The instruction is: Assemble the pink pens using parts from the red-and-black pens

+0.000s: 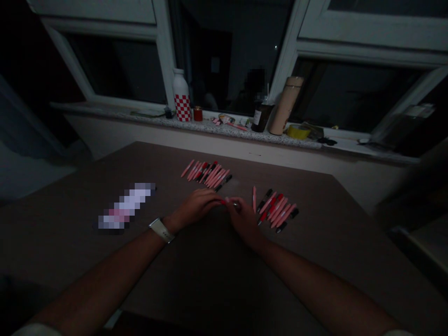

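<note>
My left hand (194, 207) and my right hand (243, 219) meet at their fingertips over a brown tabletop (157, 161). Between them is a slim pink pen (226, 200) with a red tip, partly hidden by my fingers. A loose row of pink pens (206, 173), some with red or black ends, lies just beyond my left hand. A second group of pink pens (276, 210) lies to the right of my right hand. One single pink pen (254, 199) stands apart at that group's left side. A pale watch (161, 230) circles my left wrist.
A blurred, pixelated flat object (126, 206) lies on the table at the left. Behind the table, a stone windowsill (210, 128) holds a checkered bottle (182, 95), a dark jar (262, 116), a tan tube (285, 106), yellow tape (298, 132) and small items.
</note>
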`<state>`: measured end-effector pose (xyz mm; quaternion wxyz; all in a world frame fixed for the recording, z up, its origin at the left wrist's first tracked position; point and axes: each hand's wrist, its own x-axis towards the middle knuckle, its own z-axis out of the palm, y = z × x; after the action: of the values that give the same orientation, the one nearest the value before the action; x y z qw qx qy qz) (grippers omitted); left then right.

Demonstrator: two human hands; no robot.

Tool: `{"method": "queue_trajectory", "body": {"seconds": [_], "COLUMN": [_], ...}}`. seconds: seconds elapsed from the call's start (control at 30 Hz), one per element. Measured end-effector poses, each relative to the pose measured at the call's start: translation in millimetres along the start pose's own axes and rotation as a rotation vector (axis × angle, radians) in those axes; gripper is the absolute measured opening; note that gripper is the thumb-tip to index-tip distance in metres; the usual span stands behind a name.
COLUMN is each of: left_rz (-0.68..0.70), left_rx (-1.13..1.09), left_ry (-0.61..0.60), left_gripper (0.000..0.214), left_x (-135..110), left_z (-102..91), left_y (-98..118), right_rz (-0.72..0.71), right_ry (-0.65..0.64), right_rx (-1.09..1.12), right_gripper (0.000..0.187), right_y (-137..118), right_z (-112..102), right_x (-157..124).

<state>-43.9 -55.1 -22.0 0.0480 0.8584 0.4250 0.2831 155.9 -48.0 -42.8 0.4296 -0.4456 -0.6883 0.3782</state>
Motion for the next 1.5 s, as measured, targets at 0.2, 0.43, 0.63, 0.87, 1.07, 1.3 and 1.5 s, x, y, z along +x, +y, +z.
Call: {"method": "queue_trajectory", "body": {"seconds": [0.2, 0.43, 0.63, 0.87, 1.07, 1.3, 1.5], "left_rz": [-0.013, -0.003, -0.016, -0.294, -0.492, -0.57, -0.59], "left_rx": [0.004, 0.012, 0.015, 0.137, -0.085, -0.5, -0.664], "left_ry": [-0.03, -0.045, 0.05, 0.418, 0.492, 0.698, 0.779], "left_gripper": [0.025, 0.025, 0.02, 0.044, 0.05, 0.049, 0.048], "left_x": [0.4, 0.3, 1.8, 1.1, -0.1, 8.1, 10.7], "left_z": [-2.2, -2.8, -2.4, 6.0, 15.4, 13.9, 10.1], "left_y": [1.8, 1.5, 6.6, -2.4, -8.5, 0.6, 6.4], "right_rz": [-0.05, 0.0, 0.006, 0.058, 0.019, -0.052, -0.127], "right_ry": [-0.008, -0.036, 0.028, 0.085, -0.034, -0.157, -0.249], "right_rx": [-0.046, -0.095, -0.059, 0.074, 0.07, -0.002, -0.057], "right_gripper": [0.037, 0.045, 0.049, 0.045, 0.036, 0.043, 0.049], "right_y": [-1.1, -0.3, 1.5, -1.5, -0.3, -3.2, -5.9], "right_z": [-1.4, -1.0, 0.0, -2.6, -1.5, -3.3, -4.0], "right_x": [-0.5, 0.7, 0.8, 2.2, 2.4, 0.9, -1.8]}}
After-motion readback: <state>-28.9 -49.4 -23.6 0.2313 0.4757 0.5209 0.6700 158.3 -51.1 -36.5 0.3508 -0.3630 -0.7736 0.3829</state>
